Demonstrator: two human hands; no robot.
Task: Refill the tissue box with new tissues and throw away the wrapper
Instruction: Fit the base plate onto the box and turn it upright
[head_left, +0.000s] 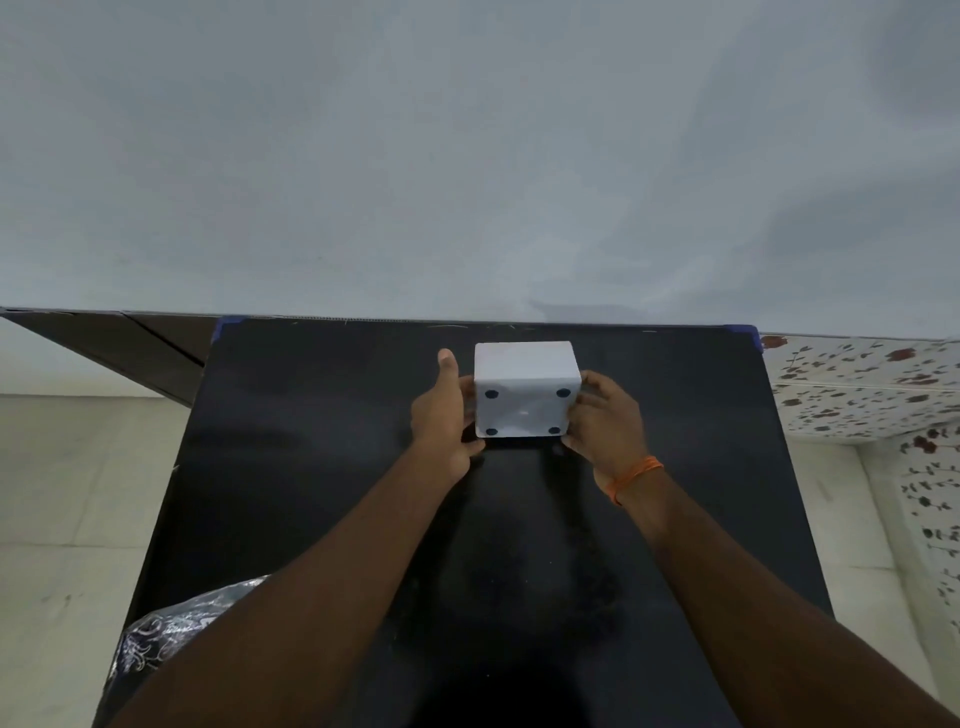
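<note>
Tissue box (525, 395), white, held between both hands over the far middle of the black worktop (311, 467).

Left hand (441, 415) fingers press its left side, thumb raised; right hand (605, 415) fingers curl on its right side; both equally near. Box is tipped, its four-footed base facing the camera, long axis running left-right. Opening hidden on the far face. Patterned wrapper (156, 639), near-left corner, partly cut off by the forearm; contents unclear.
</note>
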